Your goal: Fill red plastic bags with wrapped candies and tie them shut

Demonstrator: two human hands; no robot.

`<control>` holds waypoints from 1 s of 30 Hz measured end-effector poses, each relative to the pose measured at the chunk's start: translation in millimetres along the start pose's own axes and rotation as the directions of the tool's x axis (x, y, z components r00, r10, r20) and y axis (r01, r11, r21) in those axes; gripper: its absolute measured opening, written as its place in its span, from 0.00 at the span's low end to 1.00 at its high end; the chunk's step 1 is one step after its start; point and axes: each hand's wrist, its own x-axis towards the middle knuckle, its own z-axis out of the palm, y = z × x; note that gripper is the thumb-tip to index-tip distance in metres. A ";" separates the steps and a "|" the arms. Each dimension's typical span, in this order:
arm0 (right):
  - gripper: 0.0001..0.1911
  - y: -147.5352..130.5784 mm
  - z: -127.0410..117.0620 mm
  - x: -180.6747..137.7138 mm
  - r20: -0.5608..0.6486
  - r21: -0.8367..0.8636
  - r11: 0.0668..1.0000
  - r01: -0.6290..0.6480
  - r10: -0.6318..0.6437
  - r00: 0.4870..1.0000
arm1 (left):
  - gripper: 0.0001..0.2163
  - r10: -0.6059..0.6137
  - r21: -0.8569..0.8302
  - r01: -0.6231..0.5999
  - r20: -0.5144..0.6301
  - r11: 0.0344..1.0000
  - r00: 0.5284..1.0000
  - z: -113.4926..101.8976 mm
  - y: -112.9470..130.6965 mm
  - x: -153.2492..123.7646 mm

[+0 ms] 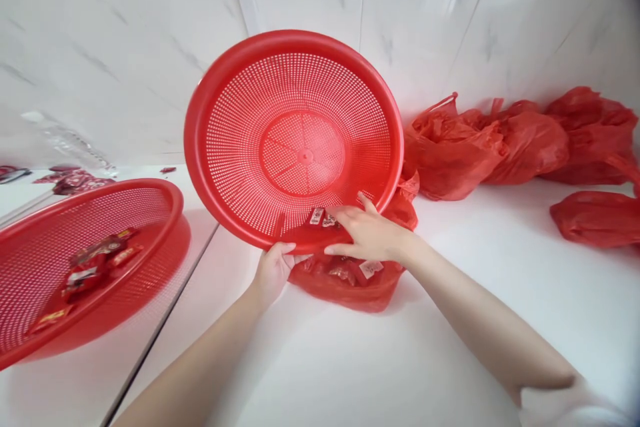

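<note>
A red plastic colander [305, 83] is tipped up with its open side facing me. My left hand [273, 273] grips its lower rim, the thumb over the edge. My right hand [367, 230] reaches over the rim, its fingers spread and the thumb apart, the fingertips by small wrapped packets [317, 216] low inside the colander. Its fingers partly cover the packets, so I cannot tell whether they touch them. Directly beneath the rim lies an open red plastic bag [365, 297] with more small packets [371, 269] in it.
Another red colander [175, 203] stands at the left with wrapped packets [93, 270] in it. Several red plastic bags [455, 153] line the tiled wall [310, 0] at the right. A clear bottle [70, 140] is at the far left. A dark seam [165, 320] crosses the white table [320, 373].
</note>
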 end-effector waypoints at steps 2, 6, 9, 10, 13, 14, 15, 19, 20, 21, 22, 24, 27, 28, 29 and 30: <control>0.28 1.5 -0.9 0.3 0.058 0.053 0.998 0.038 -0.042 0.997 | 0.17 0.008 -0.006 -0.008 -0.012 1.000 1.000 -1.9 -0.9 0.3; 0.10 1.0 -12.9 0.5 -0.032 0.223 0.973 -0.053 0.062 0.998 | 0.16 0.004 -0.025 -0.005 -0.037 1.000 0.999 -5.1 -0.4 1.9; 0.13 0.6 -21.7 -0.1 -0.077 0.379 0.915 -0.141 0.183 0.980 | 0.16 0.030 -0.029 -0.031 -0.036 0.999 0.999 -5.3 1.7 2.8; 0.13 0.9 -23.7 -0.4 -0.072 0.428 0.892 -0.148 0.197 0.978 | 0.15 0.035 -0.029 -0.036 -0.035 0.999 0.999 -5.3 2.3 3.0; 0.14 1.8 -28.6 -2.1 -0.052 0.530 0.835 -0.150 0.208 0.977 | 0.14 0.034 -0.028 -0.035 -0.042 0.999 0.999 -6.3 3.7 4.0; 0.15 1.7 -30.4 -3.0 -0.043 0.548 0.823 -0.152 0.209 0.977 | 0.13 0.030 -0.024 -0.031 -0.047 0.999 0.998 -6.8 3.9 4.4; 0.15 1.4 -32.6 -4.1 -0.027 0.557 0.816 -0.156 0.206 0.978 | 0.12 0.029 -0.020 -0.030 -0.052 0.999 0.998 -7.2 4.2 4.8; 0.20 -2.3 -41.8 -8.1 0.047 0.495 0.856 -0.149 0.145 0.988 | 0.11 0.015 -0.015 -0.016 -0.061 1.000 0.998 -4.9 5.4 5.2; 0.21 -3.6 -42.4 -8.3 0.035 0.453 0.881 -0.139 0.138 0.990 | 0.11 0.008 -0.012 -0.009 -0.065 1.000 0.998 -3.0 5.6 4.5; 0.22 -4.8 -41.4 -8.0 0.009 0.406 0.905 -0.126 0.133 0.991 | 0.11 0.003 -0.006 -0.003 -0.072 1.000 0.997 -0.7 5.6 3.4; 0.21 -6.0 -38.6 -7.2 -0.029 0.360 0.927 -0.104 0.123 0.992 | 0.11 -0.003 0.002 0.003 -0.076 1.000 0.997 2.1 5.2 1.7; 0.18 -8.0 -27.8 -4.4 -0.092 0.274 0.961 -0.045 0.073 0.993 | 0.12 -0.013 0.014 0.014 -0.070 1.000 0.997 8.1 3.0 -3.4; 0.24 -9.5 -5.3 -0.6 -0.073 0.139 0.990 0.006 0.004 0.997 | 0.16 -0.025 0.009 0.025 -0.013 1.000 1.000 15.9 -2.4 -12.7; 0.28 -9.7 1.0 0.0 -0.034 0.100 0.995 0.014 -0.011 0.999 | 0.18 -0.025 0.010 0.025 0.003 1.000 1.000 17.4 -4.0 -15.1; 0.31 -9.7 5.5 0.2 0.010 0.072 0.997 0.026 -0.027 1.000 | 0.19 -0.018 0.012 0.018 0.013 1.000 1.000 18.2 -5.0 -16.6; 0.33 -9.6 8.0 0.2 0.050 0.061 0.997 0.050 -0.053 0.997 | 0.20 -0.009 0.014 0.009 0.019 1.000 1.000 18.1 -5.4 -17.2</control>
